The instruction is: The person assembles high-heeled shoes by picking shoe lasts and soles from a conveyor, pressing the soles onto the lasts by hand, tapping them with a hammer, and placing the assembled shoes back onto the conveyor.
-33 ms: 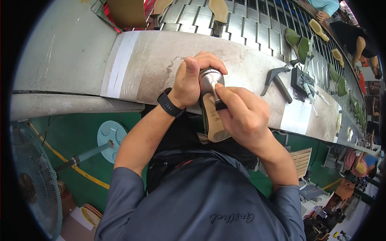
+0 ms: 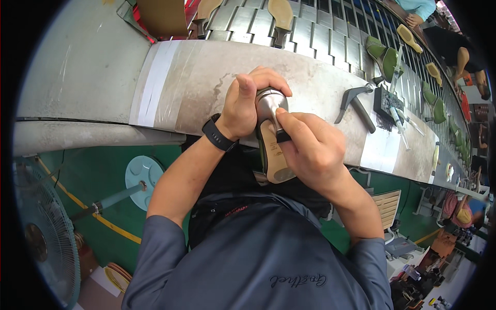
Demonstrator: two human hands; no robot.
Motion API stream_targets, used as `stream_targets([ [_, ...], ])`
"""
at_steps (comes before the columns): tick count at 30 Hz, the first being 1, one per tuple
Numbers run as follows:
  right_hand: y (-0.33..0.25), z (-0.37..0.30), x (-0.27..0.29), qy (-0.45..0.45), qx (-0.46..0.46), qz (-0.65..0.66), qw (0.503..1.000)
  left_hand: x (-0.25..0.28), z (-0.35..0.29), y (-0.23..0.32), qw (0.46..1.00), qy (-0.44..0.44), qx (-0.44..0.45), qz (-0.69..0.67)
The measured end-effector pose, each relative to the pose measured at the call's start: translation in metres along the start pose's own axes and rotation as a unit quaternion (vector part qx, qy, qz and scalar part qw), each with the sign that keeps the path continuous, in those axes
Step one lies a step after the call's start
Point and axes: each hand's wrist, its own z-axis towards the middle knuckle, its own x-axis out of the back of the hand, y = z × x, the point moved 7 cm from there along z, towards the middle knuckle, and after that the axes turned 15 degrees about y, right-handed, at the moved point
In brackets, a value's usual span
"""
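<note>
Head view: shows a green shoe with a tan sole (image 2: 278,163), turned sole up and gripped between both hands at the near edge of a pale, stained worktop (image 2: 201,77). Cannot tell resting against that edge from hanging just clear of it. Curls the left hand (image 2: 242,106) around the rounded silver heel (image 2: 268,106), thumb raised, fingers bent over the far side and partly out of sight. Wears a black watch (image 2: 219,135) on the left wrist. Pinches the narrow part of the heel, near its black tip (image 2: 282,136), with the right hand (image 2: 318,150); hides much of the shoe's right side behind those knuckles, leaving the exact contact, and anything small between the fingertips, hard to make out.

Displays, to the right on the worktop, a tool with dark arms and a silver end (image 2: 357,101), uncertain in kind, near a black block (image 2: 383,101) with slim clear syringes (image 2: 399,126) around it. Crops, at the upper edge, a tan-soled shoe (image 2: 281,15) on a grey metal-slatted conveyor (image 2: 320,41). Bends and shrinks, toward the right rim, more green shoes (image 2: 383,56) and a co-worker's hand (image 2: 414,20). Cuts off, at the left, a pale blue caged fan (image 2: 57,243).
</note>
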Motion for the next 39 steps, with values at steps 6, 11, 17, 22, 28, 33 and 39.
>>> stream_targets([
  [6, 0.006, 0.0, -0.005, 0.013, 0.0, -0.008, 1.0, 0.0, 0.004, 0.001, 0.999, -0.013, -0.009, -0.048],
  [11, 0.047, 0.003, -0.02, 0.013, -0.115, 0.082, 0.99, 0.011, 0.03, -0.019, 0.986, -0.034, 0.161, -0.032],
  [17, 0.112, -0.06, -0.026, -0.01, -0.517, 0.193, 0.834, 0.021, 0.042, -0.042, 0.979, -0.011, 0.177, -0.103],
  [22, 0.078, 0.024, -0.001, -0.082, -0.292, 0.025, 0.953, -0.016, 0.048, -0.028, 0.988, 0.012, 0.15, 0.045],
  [28, 0.08, 0.041, -0.026, -0.293, -0.103, -0.197, 0.93, -0.022, 0.05, -0.04, 0.992, 0.016, 0.124, -0.018],
  [33, 0.079, 0.039, -0.027, -0.299, -0.146, -0.196, 0.922, -0.023, 0.044, -0.044, 0.993, -0.02, 0.114, 0.013],
  [39, 0.095, 0.031, -0.028, -0.272, -0.188, -0.203, 0.921, -0.026, 0.044, -0.049, 0.987, -0.03, 0.156, 0.017],
])
